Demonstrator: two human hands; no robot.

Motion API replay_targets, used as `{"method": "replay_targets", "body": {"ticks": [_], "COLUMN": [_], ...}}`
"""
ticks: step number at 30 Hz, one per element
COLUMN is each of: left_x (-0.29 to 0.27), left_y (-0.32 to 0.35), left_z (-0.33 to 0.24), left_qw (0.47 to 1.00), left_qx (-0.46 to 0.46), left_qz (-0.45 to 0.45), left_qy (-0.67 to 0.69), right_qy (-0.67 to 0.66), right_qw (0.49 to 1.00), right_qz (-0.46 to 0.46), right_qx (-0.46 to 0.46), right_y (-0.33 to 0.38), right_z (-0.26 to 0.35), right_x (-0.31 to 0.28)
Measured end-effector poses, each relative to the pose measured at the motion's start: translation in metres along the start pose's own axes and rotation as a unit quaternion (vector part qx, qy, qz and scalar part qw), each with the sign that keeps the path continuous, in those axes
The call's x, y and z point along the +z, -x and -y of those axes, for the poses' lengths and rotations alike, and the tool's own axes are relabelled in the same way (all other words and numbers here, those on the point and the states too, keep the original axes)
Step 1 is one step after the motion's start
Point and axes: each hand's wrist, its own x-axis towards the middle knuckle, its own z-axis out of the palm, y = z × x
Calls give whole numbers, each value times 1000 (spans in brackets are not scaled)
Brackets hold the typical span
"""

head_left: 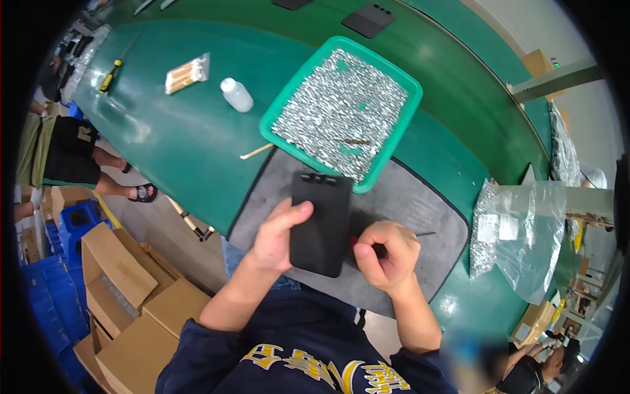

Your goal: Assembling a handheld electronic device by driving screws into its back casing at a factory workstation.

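Note:
A flat black rectangular panel [321, 226] with small notches along its top end is gripped in my left hand [274, 240]. That hand's thumb presses on the panel's face. Just right of the panel, my right hand [388, 257] is closed around what looks like a screwdriver [425, 234]; its thin dark shaft sticks out to the right and a bit of red shows at the other side. Most of its handle is hidden by my fingers. Beneath both hands lies a grey mat [420, 203]. A green tray [270, 118] full of small silvery metal pieces overlaps the mat's far edge.
A cotton swab [256, 152] lies beside the tray. Farther left are a white bottle [237, 96], a bag of swabs [187, 74] and a yellow-black screwdriver [111, 76]. Another black panel [368, 20] lies beyond. Plastic bags [530, 230] sit right; cardboard boxes [151, 335] stand left, near another person [72, 154].

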Motion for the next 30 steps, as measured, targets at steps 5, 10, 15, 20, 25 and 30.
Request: {"method": "replay_targets", "body": {"ticks": [5, 10, 15, 20, 25, 30], "left_x": [11, 7, 11, 6, 8, 10], "left_y": [1, 1, 0, 0, -1, 0], "left_z": [-1, 0, -1, 0, -1, -1], "left_qw": [999, 999, 998, 997, 997, 997], "left_qx": [3, 5, 9, 2, 3, 3], "left_qz": [-2, 23, 19, 33, 40, 33], "left_qy": [-36, -29, -57, -65, -65, -70], "right_qy": [-14, -37, -56, -56, -43, -28], "right_qw": [1000, 999, 998, 998, 999, 999], "right_qz": [16, 14, 19, 21, 20, 17], "right_qx": [-1, -21, -25, -18, -7, 7], "right_y": [3, -7, -6, -4, -3, 2], "right_z": [1, 6, 10, 9, 8, 6], "right_x": [-3, 12, 12, 10, 9, 5]}}
